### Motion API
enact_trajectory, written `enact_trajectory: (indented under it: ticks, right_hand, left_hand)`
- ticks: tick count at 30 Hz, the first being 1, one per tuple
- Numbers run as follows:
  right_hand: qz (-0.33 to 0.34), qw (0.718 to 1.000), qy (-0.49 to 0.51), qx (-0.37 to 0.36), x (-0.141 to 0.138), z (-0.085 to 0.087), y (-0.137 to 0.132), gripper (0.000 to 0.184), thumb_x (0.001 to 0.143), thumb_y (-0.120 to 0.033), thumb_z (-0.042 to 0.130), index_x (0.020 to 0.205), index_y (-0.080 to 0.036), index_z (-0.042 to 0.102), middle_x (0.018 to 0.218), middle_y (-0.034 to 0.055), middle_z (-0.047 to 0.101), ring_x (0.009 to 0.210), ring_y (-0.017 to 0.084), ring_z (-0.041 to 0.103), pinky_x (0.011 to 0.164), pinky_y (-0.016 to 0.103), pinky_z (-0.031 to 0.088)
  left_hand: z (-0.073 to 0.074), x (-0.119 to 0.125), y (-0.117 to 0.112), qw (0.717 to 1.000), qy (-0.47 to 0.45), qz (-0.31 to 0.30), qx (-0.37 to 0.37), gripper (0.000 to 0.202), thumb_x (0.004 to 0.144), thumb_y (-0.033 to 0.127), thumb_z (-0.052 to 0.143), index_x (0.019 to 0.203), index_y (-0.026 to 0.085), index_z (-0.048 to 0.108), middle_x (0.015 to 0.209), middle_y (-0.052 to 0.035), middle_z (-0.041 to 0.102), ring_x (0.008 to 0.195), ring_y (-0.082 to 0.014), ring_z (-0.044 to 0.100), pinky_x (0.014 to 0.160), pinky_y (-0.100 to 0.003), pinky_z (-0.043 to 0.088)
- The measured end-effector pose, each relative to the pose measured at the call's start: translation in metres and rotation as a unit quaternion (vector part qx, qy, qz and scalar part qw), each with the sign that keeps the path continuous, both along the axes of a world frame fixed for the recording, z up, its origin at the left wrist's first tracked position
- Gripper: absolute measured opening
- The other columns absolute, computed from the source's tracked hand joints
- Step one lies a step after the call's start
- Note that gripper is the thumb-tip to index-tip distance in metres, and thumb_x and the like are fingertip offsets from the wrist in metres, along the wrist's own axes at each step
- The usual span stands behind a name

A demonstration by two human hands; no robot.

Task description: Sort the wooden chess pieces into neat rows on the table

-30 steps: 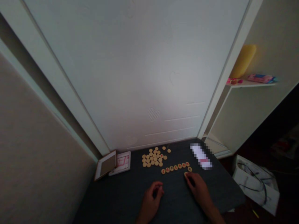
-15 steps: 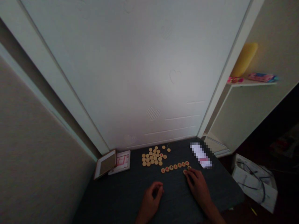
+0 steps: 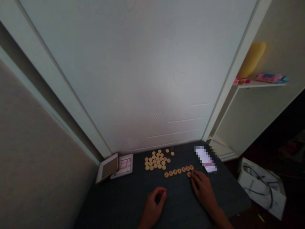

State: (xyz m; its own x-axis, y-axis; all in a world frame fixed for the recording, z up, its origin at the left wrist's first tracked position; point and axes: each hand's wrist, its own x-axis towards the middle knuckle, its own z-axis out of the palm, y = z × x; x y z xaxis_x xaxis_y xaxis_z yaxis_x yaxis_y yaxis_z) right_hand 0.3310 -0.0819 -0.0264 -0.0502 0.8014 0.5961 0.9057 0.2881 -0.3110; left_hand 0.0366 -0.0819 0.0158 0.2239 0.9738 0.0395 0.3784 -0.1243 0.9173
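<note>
My right hand [image 3: 203,190] rests palm down on the dark table, fingertips together on a Chinese chess piece they mostly cover, at the right end of a short line. Just left of those fingers lies another round wooden piece [image 3: 189,174] with a red mark. Behind it runs a slanted row of Chinese chess pieces [image 3: 179,170], face up, with mostly red characters. My left hand [image 3: 153,203] is curled near the table's front, thumb against the forefinger, and nothing shows in it. Farther back spreads a loose group of pieces [image 3: 155,161], mostly blank side up, one showing red.
A framed item [image 3: 110,168] and a white-edged box with red print [image 3: 125,164] lie at the table's left. A blurred-out white item [image 3: 206,160] is at the back right. A white panel [image 3: 152,79] rises behind the table; a white box with cables [image 3: 260,187] stands right.
My right fingers have shifted slightly and now cover more of the end piece; the neighbouring piece shows more fully. My left hand is nearly still. The view has shifted a little.
</note>
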Motion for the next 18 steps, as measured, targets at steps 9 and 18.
enact_trajectory:
  ticks: [9,18]
  right_hand:
    - [-0.002,1.0,-0.005,-0.019,0.001,0.0,-0.002,0.03,0.1,-0.027,0.048,0.126,-0.025,0.064,0.119,0.0106,0.068,0.111,0.028,0.063,0.093,0.047,0.052]
    - [0.006,1.0,0.011,0.005,0.004,-0.01,0.0,0.031,0.098,-0.028,0.051,0.127,-0.028,0.063,0.118,0.0099,0.068,0.109,0.028,0.064,0.091,0.046,0.054]
  left_hand:
    - [0.001,0.001,0.0,1.0,-0.007,0.003,-0.007,0.033,0.091,0.05,0.06,0.096,0.02,0.073,0.087,-0.0061,0.078,0.083,-0.0243,0.071,0.079,-0.032,0.054]
    - [-0.006,0.005,0.001,1.0,0.015,-0.005,0.009,0.035,0.098,0.048,0.05,0.092,0.02,0.07,0.08,-0.0041,0.074,0.08,-0.022,0.07,0.076,-0.029,0.052]
